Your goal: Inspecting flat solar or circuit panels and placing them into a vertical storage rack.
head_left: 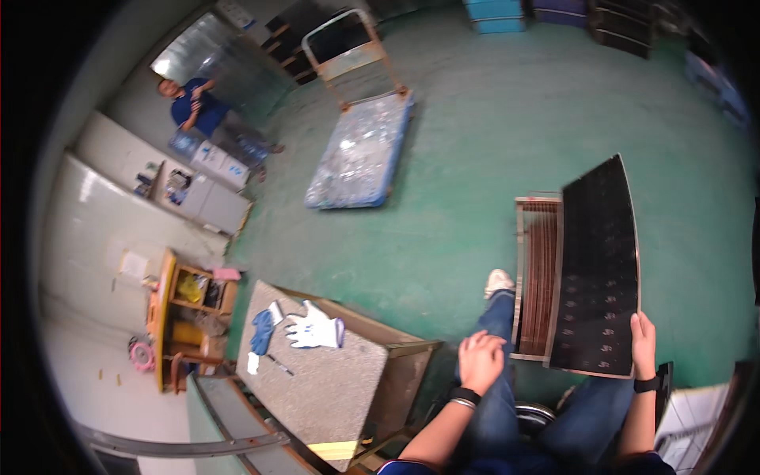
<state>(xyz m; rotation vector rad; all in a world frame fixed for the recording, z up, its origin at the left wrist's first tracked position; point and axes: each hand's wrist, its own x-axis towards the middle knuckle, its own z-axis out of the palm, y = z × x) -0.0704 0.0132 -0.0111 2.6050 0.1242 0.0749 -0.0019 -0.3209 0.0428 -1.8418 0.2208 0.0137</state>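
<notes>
Black panel (598,269) – right hand (643,336) grips; left hand (480,360) idle

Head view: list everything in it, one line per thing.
Panel: one, black, held upright by the right hand.
Slotted rack: one, reddish-brown, on the floor beside the panel.
Platform trolley: one, blue, on the green floor.
Grey-topped table: one, lower left.
Gloves: white one and blue one, on that table.
Another person: one, blue top, far left.
Left hand: empty, resting on the knee.
Right hand: gripping the panel's lower corner.
</notes>
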